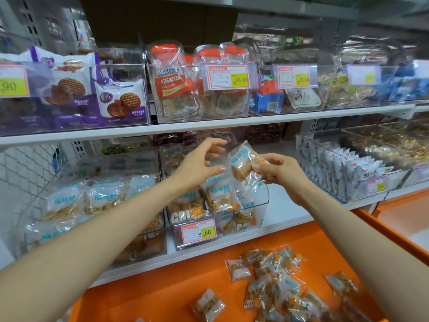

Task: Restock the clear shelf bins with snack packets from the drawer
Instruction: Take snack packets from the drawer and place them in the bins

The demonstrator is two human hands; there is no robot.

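My right hand (277,170) pinches a clear snack packet (243,162) with a white-and-blue label, held above the clear shelf bin (263,206) with the 8.80 price tag (199,231). Beside the packet's left side is my left hand (202,162), fingers spread and curved, holding nothing that I can see. The bin holds several packets of the same kind. Below, the orange drawer (162,296) holds several loose snack packets (276,284) in its right half.
A second clear bin (97,201) of the same packets stands to the left. Bins of white packets (348,173) fill the right of this shelf. The shelf above carries bins of purple biscuit packs (116,98) and cola candy bags (173,82) with price tags.
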